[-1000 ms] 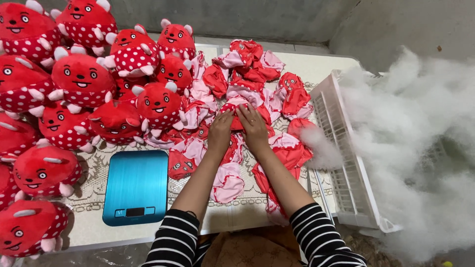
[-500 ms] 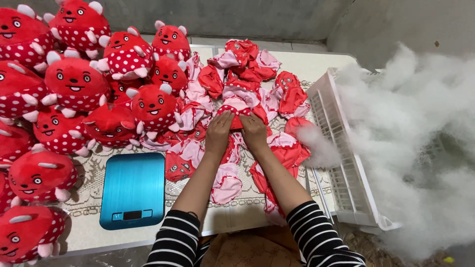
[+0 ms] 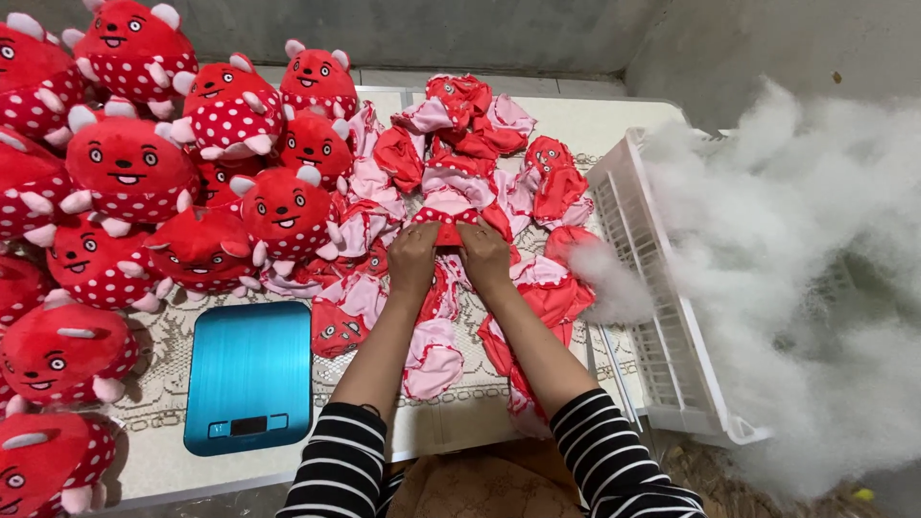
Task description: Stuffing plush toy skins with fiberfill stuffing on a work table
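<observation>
Both hands, left hand (image 3: 413, 257) and right hand (image 3: 483, 255), were pinched on one flat unstuffed red-and-pink plush skin (image 3: 447, 230), held at twelve o'clock from the fingertips, equally near both, its long axis crosswise.

Red, white-dotted plush toys (image 3: 129, 168); blue scale (image 3: 249, 374); seemingly red-pink skins (image 3: 451, 206).

The fingertips of the left hand (image 3: 413, 257) and right hand (image 3: 483, 255) are buried in the red toy skin (image 3: 447, 230) they pinch, stuffed toys (image 3: 43, 470) at nine o'clock run off the edge, and white stuffing (image 3: 806, 288) at three o'clock hides the basket (image 3: 662, 355) interior.
</observation>
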